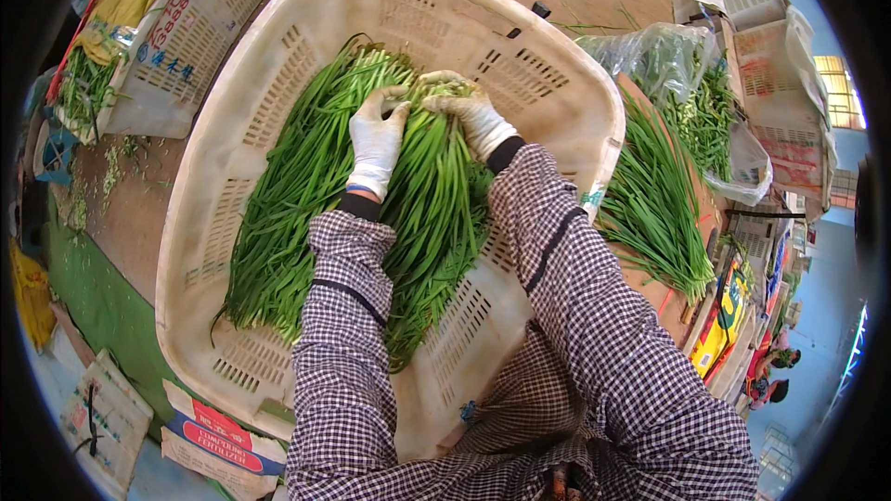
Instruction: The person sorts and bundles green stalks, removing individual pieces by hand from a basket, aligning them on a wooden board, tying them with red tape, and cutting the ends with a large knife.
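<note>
A large white plastic crate (pixel 182 223) with slotted walls stands before me. Inside it lies a thick pile of long green leafy stalks, which look like garlic chives (pixel 299 153), pale stem ends toward the far side. My right hand (pixel 473 111), in a soiled white glove, curls around the stem ends of a bunch of chives (pixel 435 181). On that bunch's left side is my left hand (pixel 376 136), also gloved, its thumb and forefinger bent against the stems. Its other fingers are hidden. The bunch's leaves hang toward me between my forearms.
More chives (pixel 658 202) lie on a brown surface right of the crate, beside a clear plastic bag (pixel 651 56) of greens. Another white crate (pixel 188 35) stands at upper left. A torn fertilizer bag (pixel 219 442) lies at lower left. People (pixel 769 372) are far off at right.
</note>
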Demonstrator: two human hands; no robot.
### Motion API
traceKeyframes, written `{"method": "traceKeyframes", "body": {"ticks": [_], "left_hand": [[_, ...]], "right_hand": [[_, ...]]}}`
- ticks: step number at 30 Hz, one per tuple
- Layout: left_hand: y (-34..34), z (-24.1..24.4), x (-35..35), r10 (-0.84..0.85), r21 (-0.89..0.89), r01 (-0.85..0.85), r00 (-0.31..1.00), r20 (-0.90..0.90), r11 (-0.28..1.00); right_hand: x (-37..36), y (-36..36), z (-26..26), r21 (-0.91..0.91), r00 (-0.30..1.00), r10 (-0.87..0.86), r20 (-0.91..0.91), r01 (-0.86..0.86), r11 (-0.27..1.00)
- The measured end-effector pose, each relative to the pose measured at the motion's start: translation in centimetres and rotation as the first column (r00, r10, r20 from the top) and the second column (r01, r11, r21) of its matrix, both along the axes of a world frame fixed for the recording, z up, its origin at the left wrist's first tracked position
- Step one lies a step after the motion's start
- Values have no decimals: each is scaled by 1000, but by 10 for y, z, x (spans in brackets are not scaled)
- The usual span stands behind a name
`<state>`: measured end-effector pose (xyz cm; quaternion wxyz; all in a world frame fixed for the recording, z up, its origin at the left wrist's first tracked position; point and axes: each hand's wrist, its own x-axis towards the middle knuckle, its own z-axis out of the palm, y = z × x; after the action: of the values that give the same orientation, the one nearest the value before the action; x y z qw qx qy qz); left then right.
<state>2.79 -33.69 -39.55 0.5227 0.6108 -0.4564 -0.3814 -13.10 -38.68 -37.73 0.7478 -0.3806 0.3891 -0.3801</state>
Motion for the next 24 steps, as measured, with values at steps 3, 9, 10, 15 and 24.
{"method": "traceKeyframes", "body": {"ticks": [3,9,10,15,24], "left_hand": [[-2,7,5,-134,1,135,984,114,991],[-12,33,37,-317,286,242,914,254,927],[-15,56,49,-157,247,113,973,167,962],[-42,-22,69,-402,356,235,750,525,904],[-53,-20,81,-536,423,403,802,265,812]], "right_hand": [[-1,2,20,29,994,66,89,-68,997],[2,3,24,-66,975,170,-143,-181,981],[2,6,26,-51,971,152,-183,-164,985],[50,40,46,-146,981,29,-194,-58,988],[89,83,32,-495,861,-25,-509,-268,826]]}}
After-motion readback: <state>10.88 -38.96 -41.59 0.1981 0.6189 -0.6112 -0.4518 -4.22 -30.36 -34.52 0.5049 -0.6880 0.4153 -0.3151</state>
